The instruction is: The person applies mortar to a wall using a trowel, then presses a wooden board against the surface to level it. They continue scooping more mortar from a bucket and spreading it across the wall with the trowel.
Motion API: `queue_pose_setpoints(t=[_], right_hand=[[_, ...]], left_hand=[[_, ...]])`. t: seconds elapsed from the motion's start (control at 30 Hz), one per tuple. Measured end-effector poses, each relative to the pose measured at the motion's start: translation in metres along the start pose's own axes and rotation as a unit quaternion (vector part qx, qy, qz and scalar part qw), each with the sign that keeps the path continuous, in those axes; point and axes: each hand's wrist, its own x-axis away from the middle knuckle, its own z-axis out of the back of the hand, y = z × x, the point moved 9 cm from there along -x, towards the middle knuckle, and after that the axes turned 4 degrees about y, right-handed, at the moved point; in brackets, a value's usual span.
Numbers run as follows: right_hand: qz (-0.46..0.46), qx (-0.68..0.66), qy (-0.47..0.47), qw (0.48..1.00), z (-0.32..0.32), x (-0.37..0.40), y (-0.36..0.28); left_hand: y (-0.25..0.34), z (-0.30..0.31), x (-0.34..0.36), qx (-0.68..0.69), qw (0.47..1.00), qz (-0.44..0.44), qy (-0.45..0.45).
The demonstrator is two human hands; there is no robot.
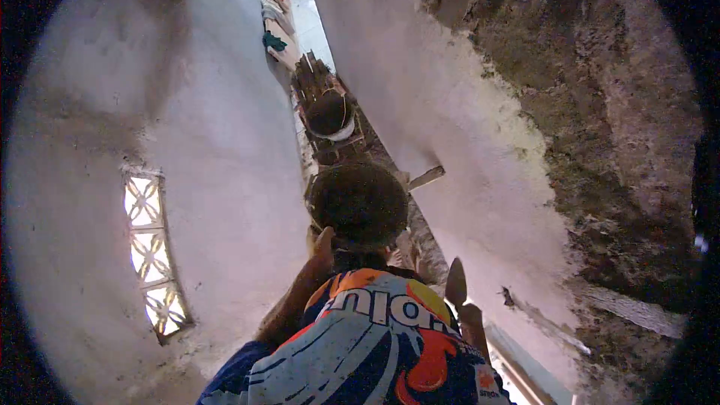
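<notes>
A round dark basin (pixel 358 168) is held in front of my chest; what lies inside is too dark to make out. My left hand (pixel 322 249) grips its near left rim, with the thumb over the edge. On the right, beside my shirt (pixel 375 330), my right hand (pixel 470 317) is closed around a pointed trowel (pixel 456 283), blade up. Part of that hand is hidden and blurred. Beyond the basin, a bucket (pixel 345 132) with a thin handle stands on wooden boards, apart from both hands.
Narrow boards (pixel 311 75) run between a left wall (pixel 225 180) with patterned vent blocks (pixel 149 255) and a partly plastered right wall (pixel 390 67). A short wooden piece (pixel 427 178) juts out at right. Cloth-like items (pixel 274 41) lie at the far end.
</notes>
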Motion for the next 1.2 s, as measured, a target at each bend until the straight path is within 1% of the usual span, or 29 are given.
queue_pose_setpoints(t=[0.07,0.1,0.13,0.17,0.2,0.27,0.33,0.37,0.4,0.43,0.47,0.53,0.57,0.6,0.63,0.67,0.7,0.73,0.77,0.83,0.9,0.93,1.0,1.03,1.07,1.1,1.13,1.17,1.2], right_hand=[[-0.026,-0.049,-0.043,0.998,-0.014,0.011,0.051],[-0.035,-0.063,-0.064,0.995,-0.019,0.015,0.069],[-0.038,-0.068,-0.082,0.994,-0.018,0.016,0.082],[-0.040,-0.066,-0.092,0.993,-0.018,0.023,0.079],[-0.021,-0.011,-0.086,0.996,-0.016,0.024,0.070],[0.060,-0.117,-0.134,0.982,-0.018,0.063,-0.018],[0.013,-0.284,-0.164,0.945,-0.024,0.040,-0.024],[-0.035,-0.119,-0.121,0.985,-0.029,0.017,-0.024],[-0.078,0.049,-0.076,0.993,-0.031,-0.005,-0.034],[-0.053,0.017,-0.112,0.992,-0.045,-0.011,-0.062],[-0.027,-0.014,-0.148,0.989,-0.058,-0.011,-0.092],[-0.029,-0.075,-0.152,0.985,-0.080,-0.009,-0.143],[-0.031,-0.079,-0.150,0.985,-0.090,-0.008,-0.159],[-0.001,-0.001,-0.129,0.992,-0.098,-0.009,-0.175],[0.029,0.075,-0.108,0.991,-0.104,-0.009,-0.186],[0.027,0.069,-0.107,0.991,-0.110,-0.010,-0.190],[0.035,0.102,-0.084,0.991,-0.114,-0.012,-0.192],[0.044,0.134,-0.061,0.988,-0.117,-0.013,-0.194],[0.026,0.068,-0.055,0.996,-0.121,-0.012,-0.191],[0.035,0.056,-0.069,0.995,-0.129,-0.010,-0.187],[0.067,0.011,-0.060,0.996,-0.131,-0.018,-0.171],[0.064,0.003,-0.058,0.996,-0.130,-0.028,-0.156],[0.083,-0.005,-0.028,0.996,-0.129,-0.025,-0.156],[0.083,-0.077,-0.020,0.993,-0.126,-0.032,-0.146],[0.084,-0.149,-0.013,0.985,-0.123,-0.041,-0.133],[0.222,0.001,-0.017,0.975,-0.126,-0.035,-0.160],[0.185,-0.023,0.000,0.983,-0.128,-0.034,-0.158],[0.148,-0.049,0.018,0.988,-0.131,-0.017,-0.180],[0.143,-0.061,0.024,0.988,-0.132,-0.021,-0.189]], left_hand=[[0.016,0.010,0.009,0.147,0.989,0.020,0.009],[0.015,0.017,0.004,0.138,0.990,0.025,0.010],[0.009,0.033,-0.005,0.186,0.980,0.042,0.054],[0.004,0.049,-0.008,0.231,0.966,0.061,0.101],[0.004,0.059,-0.014,0.223,0.967,0.067,0.104],[0.017,0.091,-0.024,0.250,0.957,0.022,0.143],[0.008,0.118,-0.041,0.260,0.952,0.046,0.155],[0.013,0.127,-0.044,0.263,0.949,0.035,0.172],[0.018,0.134,-0.048,0.269,0.945,0.023,0.187],[0.033,0.136,-0.045,0.236,0.955,-0.011,0.182],[0.037,0.139,-0.049,0.233,0.956,-0.010,0.180],[0.034,0.162,-0.060,0.176,0.956,0.055,0.230],[0.027,0.180,-0.071,0.198,0.959,0.031,0.201],[0.029,0.192,-0.080,0.194,0.960,0.032,0.198],[0.038,0.202,-0.089,0.136,0.971,0.007,0.198],[0.050,0.206,-0.095,0.078,0.977,-0.019,0.198],[0.101,0.169,-0.072,0.050,0.977,-0.059,0.197],[0.127,0.149,-0.065,0.044,0.978,-0.062,0.192],[0.142,0.135,-0.062,0.029,0.980,-0.039,0.195],[0.156,0.124,-0.071,0.007,0.981,-0.019,0.195],[0.175,0.099,-0.085,-0.052,0.991,-0.054,0.112],[0.181,0.090,-0.090,-0.058,0.991,-0.056,0.107],[0.208,0.045,-0.095,-0.083,0.992,-0.089,0.041],[0.211,0.032,-0.105,-0.090,0.991,-0.090,0.033],[0.216,0.011,-0.114,-0.116,0.987,-0.110,-0.012],[0.220,-0.008,-0.119,-0.143,0.980,-0.127,-0.055],[0.222,-0.023,-0.128,-0.148,0.978,-0.131,-0.064],[0.222,-0.045,-0.140,-0.181,0.971,-0.137,-0.080],[0.223,-0.060,-0.147,-0.218,0.961,-0.139,-0.097]])
